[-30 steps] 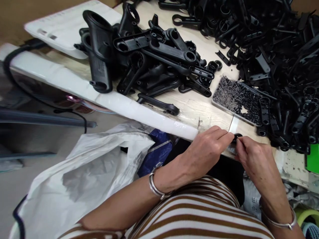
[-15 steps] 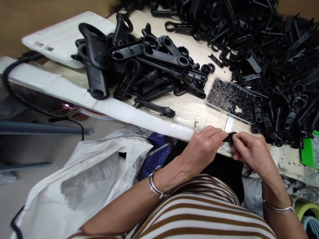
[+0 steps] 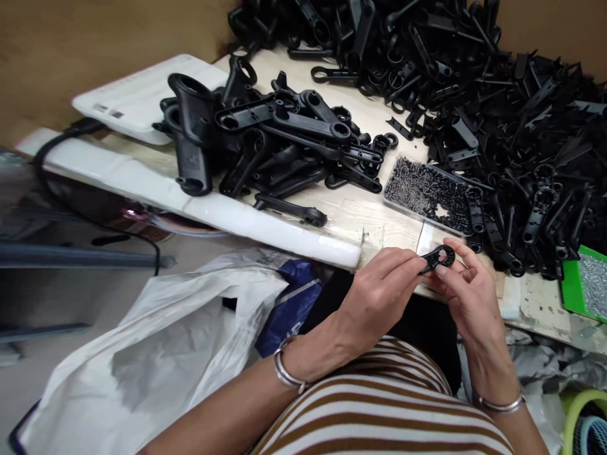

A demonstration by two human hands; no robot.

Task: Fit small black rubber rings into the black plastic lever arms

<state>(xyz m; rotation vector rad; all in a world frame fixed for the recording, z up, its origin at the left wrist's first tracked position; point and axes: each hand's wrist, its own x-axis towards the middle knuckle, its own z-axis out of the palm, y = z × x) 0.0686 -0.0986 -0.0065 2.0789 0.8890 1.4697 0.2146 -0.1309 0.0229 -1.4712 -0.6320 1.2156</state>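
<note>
A black plastic part with a ring-shaped end [image 3: 429, 260] is held between both hands at the table's front edge. My left hand [image 3: 386, 287] is closed round its narrow end, which the fingers hide. At the ring end, my right hand [image 3: 467, 284] pinches the part with thumb below and index finger along the far rim. The open ring faces up toward me. Just beyond the hands lies a clear tray [image 3: 403, 205] of tiny dark and grey pieces. One loose black lever [image 3: 294, 208] rests near the edge on the left.
Black plastic parts [image 3: 284, 133] are heaped at left, and a larger pile [image 3: 512, 139] covers the back and right. A white flat device [image 3: 137, 104] with a black cable stands far left. A green box [image 3: 585, 284] of silvery bits sits right. A white bag [image 3: 161, 354] hangs below.
The black part has been turned so its ring shows. My right hand has shifted its fingers round the ring end. The camera view has moved slightly.
</note>
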